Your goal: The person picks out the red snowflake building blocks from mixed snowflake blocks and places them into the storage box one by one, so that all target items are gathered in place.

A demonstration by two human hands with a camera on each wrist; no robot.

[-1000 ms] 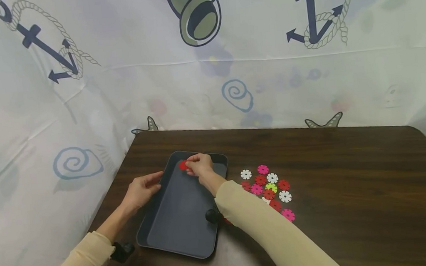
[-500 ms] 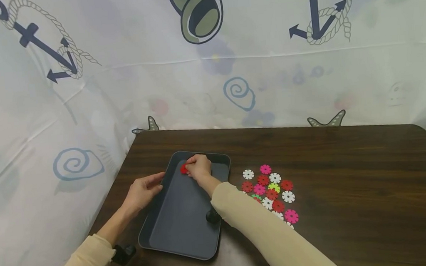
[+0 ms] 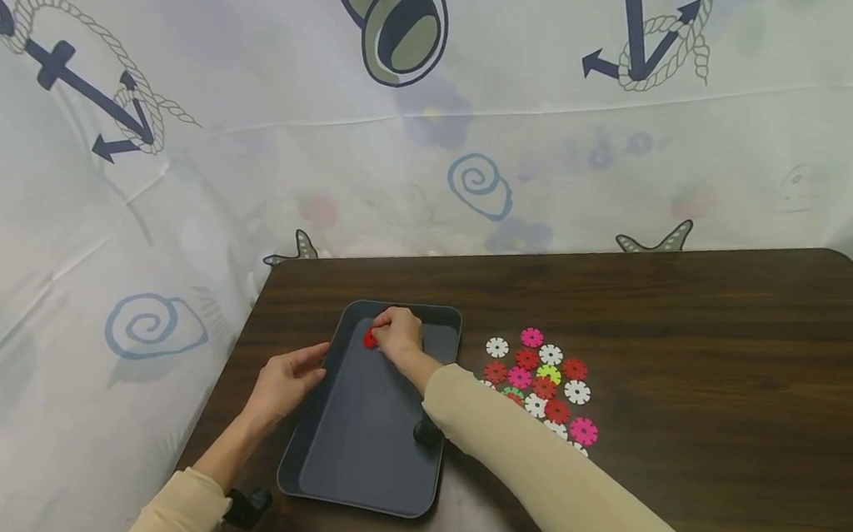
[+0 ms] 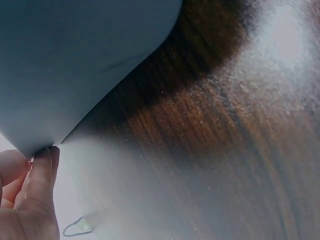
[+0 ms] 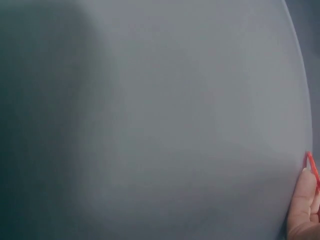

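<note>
My right hand pinches a red notched disc low over the far left part of a dark grey baking tray. In the right wrist view, fingertips hold the red disc at the lower right, close over the tray floor. My left hand rests with extended fingers against the tray's left side. The left wrist view has its fingers touching the tray's outer wall. Much of the pinched disc is hidden behind the right fingers.
Several loose notched discs, red, white, pink, yellow and green, lie right of the tray, among them a pink disc and a white disc. The right sleeve covers part of them. A patterned cloth hangs behind the dark wooden table.
The right hand has lowered the red disc slightly toward the tray floor and then kept nearly still. The left hand stays at the tray's side. The view has shifted slightly.
</note>
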